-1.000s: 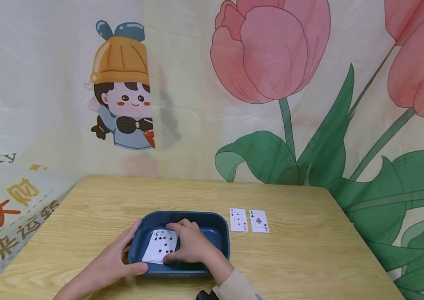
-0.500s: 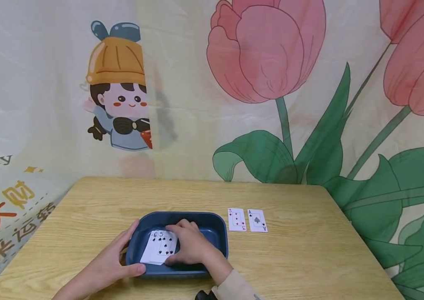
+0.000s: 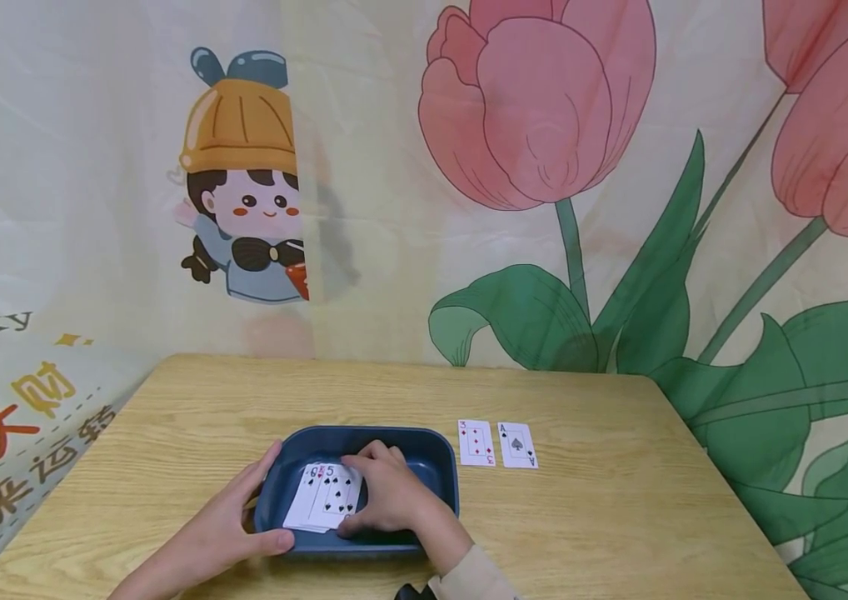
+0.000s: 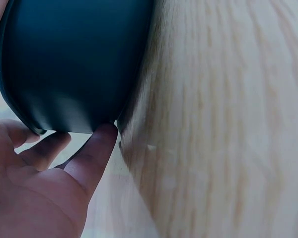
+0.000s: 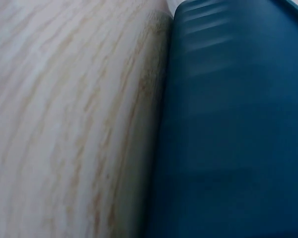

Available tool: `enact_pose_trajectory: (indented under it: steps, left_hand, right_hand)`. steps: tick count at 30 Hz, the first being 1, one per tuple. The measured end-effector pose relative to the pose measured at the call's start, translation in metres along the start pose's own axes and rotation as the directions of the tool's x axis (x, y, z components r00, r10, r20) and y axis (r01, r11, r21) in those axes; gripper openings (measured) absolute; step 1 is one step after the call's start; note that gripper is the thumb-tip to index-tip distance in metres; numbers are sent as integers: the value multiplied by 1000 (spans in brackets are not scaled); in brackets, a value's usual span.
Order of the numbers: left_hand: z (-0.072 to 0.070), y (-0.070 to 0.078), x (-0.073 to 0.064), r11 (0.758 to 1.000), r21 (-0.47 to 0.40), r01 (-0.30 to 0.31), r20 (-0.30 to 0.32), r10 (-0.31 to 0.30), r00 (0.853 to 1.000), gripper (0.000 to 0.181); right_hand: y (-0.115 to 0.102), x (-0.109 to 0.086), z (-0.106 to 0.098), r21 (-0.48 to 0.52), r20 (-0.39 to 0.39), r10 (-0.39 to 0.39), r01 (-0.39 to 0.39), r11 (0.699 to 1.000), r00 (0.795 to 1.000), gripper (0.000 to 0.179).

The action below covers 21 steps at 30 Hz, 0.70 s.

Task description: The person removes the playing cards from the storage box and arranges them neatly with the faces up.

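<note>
A dark blue plastic bin (image 3: 375,546) sits on the table, its left end spanned by my left hand (image 3: 221,521). The thumb lies along its front wall and the fingers reach round toward the back, touching the outer wall (image 4: 74,64) in the left wrist view. Inside, a slanted pile of playing cards (image 3: 301,505) lies at the left. My right hand (image 3: 390,492) reaches in and pinches the five of spades (image 3: 336,495) by its far and near edges. A strip of a red-marked card shows between it and the pile. The right wrist view shows only bin wall and table.
Right of the bin, the three of diamonds (image 3: 476,450) and the ace of spades (image 3: 517,445) lie face up side by side on the wooden table (image 3: 604,517). A printed cloth (image 3: 371,317) hangs behind the table's far edge.
My right hand has slid the five of spades slightly to the right, uncovering a strip of a red-marked card beneath. My left hand keeps its place on the bin.
</note>
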<state>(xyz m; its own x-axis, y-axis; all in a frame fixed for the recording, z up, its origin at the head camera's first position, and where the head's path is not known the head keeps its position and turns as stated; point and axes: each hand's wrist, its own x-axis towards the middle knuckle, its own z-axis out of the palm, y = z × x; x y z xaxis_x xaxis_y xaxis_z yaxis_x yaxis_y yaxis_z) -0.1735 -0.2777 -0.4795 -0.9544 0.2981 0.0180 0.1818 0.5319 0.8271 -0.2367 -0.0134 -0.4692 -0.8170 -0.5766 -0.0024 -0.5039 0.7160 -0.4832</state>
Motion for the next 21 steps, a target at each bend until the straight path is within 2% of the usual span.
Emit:
enact_pose_trajectory:
  steps: [6, 12, 16, 21]
  left_hand:
    - [-2, 0, 2, 999, -33, 34, 23, -33, 999, 112]
    - [-3, 1, 2, 999, 17, 32, 17, -32, 999, 111]
    - [-3, 1, 3, 999, 15, 36, 21, -36, 999, 110]
    - [-2, 0, 4, 997, -20, 70, 40, -69, 997, 111]
  right_hand:
    - [-1, 1, 0, 4, -5, 26, -26, 1000, 1000, 88]
    - [-2, 1, -1, 10, -17, 34, -33, 999, 999, 83]
    - [-2, -1, -2, 16, -30, 26, -25, 1000, 999, 83]
    - [1, -5, -5, 25, -48, -16, 17, 1000, 999, 84]
